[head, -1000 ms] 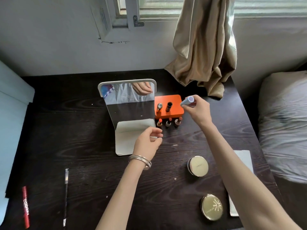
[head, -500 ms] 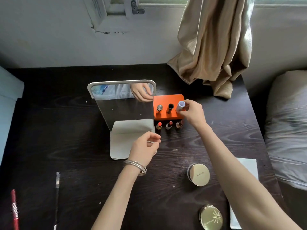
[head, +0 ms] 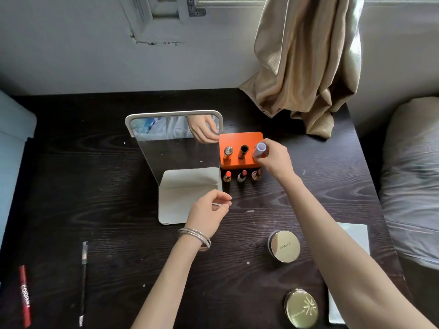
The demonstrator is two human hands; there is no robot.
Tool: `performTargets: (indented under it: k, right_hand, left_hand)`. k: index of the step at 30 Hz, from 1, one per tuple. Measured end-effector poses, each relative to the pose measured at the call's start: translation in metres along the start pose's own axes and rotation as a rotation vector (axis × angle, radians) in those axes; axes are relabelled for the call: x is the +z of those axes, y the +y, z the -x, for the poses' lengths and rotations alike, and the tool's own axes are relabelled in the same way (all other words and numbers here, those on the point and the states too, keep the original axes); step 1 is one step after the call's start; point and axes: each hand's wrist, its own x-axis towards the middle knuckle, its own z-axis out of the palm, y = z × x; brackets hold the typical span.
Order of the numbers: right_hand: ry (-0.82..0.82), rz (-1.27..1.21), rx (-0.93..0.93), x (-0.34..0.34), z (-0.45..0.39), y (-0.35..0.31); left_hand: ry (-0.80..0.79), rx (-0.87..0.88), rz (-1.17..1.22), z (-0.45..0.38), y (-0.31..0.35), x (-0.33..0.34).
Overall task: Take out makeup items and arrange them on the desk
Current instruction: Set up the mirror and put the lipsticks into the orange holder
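My right hand (head: 275,160) grips a pale blue tube (head: 259,150) held upright over the right end of the orange holder (head: 240,138). Two tubes, a silver-topped one (head: 228,151) and a dark one (head: 243,151), stand in the holder. In front of it three open lipsticks (head: 241,176) stand in a row on the dark desk (head: 95,186). My left hand (head: 209,211) hovers near the mirror's base, fingers pinched on a small thin item I cannot make out.
A standing mirror (head: 175,148) is left of the holder. Two round compacts (head: 284,245) (head: 301,307) lie at the front right beside a white cloth (head: 354,236). A pencil (head: 83,281) and red pen (head: 25,296) lie front left. A curtain (head: 306,60) hangs behind; bedding (head: 413,176) is right.
My right hand has brought the pale blue tube down and left, from above the holder's right side to its right end, turning it upright. The left hand barely moved.
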Motion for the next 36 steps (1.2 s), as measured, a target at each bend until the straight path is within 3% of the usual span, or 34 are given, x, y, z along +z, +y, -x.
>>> performTargets:
  k: [24,36]
  right_hand:
    - [0.013,0.008,-0.006,-0.001,0.003,-0.003]
    - [0.152,-0.311,-0.136,-0.043,0.087,-0.038]
  left_hand:
    - [0.004,-0.006,-0.021,0.003,0.0,-0.002]
    - [0.085,0.026,0.064,0.031,0.005,-0.011]
